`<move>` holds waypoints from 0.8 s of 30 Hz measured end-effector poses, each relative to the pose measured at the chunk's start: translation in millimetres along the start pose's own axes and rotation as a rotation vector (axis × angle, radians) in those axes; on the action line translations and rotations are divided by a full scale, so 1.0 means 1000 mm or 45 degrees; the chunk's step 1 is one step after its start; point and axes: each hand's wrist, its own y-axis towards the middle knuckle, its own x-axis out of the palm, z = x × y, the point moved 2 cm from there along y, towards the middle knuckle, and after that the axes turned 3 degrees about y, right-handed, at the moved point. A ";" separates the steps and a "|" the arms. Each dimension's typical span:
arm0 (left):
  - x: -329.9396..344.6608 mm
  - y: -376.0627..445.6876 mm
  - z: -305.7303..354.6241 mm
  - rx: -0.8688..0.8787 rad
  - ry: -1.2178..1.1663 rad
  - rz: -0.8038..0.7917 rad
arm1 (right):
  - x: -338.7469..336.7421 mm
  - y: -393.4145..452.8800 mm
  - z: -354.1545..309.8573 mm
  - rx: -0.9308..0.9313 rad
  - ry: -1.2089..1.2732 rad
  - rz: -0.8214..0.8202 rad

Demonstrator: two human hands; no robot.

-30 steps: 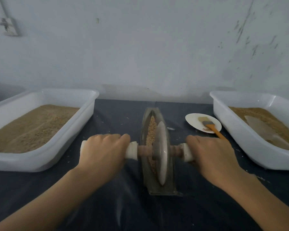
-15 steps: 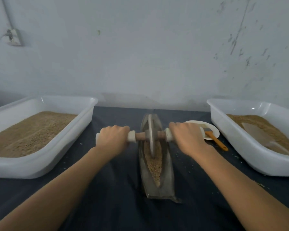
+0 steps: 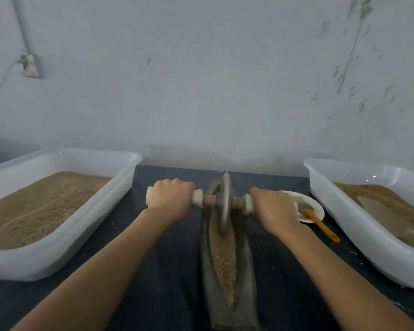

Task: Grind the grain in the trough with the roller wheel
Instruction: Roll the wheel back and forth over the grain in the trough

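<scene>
Roller wheel: the grey disc [image 3: 225, 203] stands upright on its edge at the far end of the trough, just above the centre of the frame, its lower rim down among the grain.
Axle: a brown wooden rod [image 3: 209, 199] runs left to right through the disc, with a white grip on each end.
Trough: a narrow, boat-shaped grey channel [image 3: 245, 280] runs from the lower centre of the frame away toward the wall.
Grain: tan kernels [image 3: 224, 256] fill the channel's groove, exposed along the near stretch below the disc.
Left hand: the left hand [image 3: 171, 200] is wrapped over the left white grip, knuckles up, fingers curled down around it; the forearm reaches in straight from the lower left corner.
Right hand: the right hand [image 3: 274, 210] is closed round the right white grip, back of the hand up, thumb toward the disc; the forearm comes in from the lower right corner.
Surface: a dark cloth-covered table [image 3: 158, 278] with scattered pale specks.
Left tub: a white plastic tub [image 3: 86, 231] at the left edge, holding brown meal.
Right tub: a white plastic tub [image 3: 359, 237] at the right edge, holding brown meal with a pale scoop [image 3: 382, 213] lying on it.
Plate: a small white plate [image 3: 314, 206] right of the trough, partly hidden by the right hand.
Brush: an orange-handled brush [image 3: 317, 222] lies across the plate, handle over the near rim.
Room: a pale, scuffed wall [image 3: 213, 80] fills the upper frame, with a socket [image 3: 30, 65] and cable at upper left.
</scene>
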 end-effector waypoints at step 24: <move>0.025 0.005 -0.007 -0.051 -0.204 -0.029 | -0.021 0.022 -0.013 -0.099 -0.226 0.054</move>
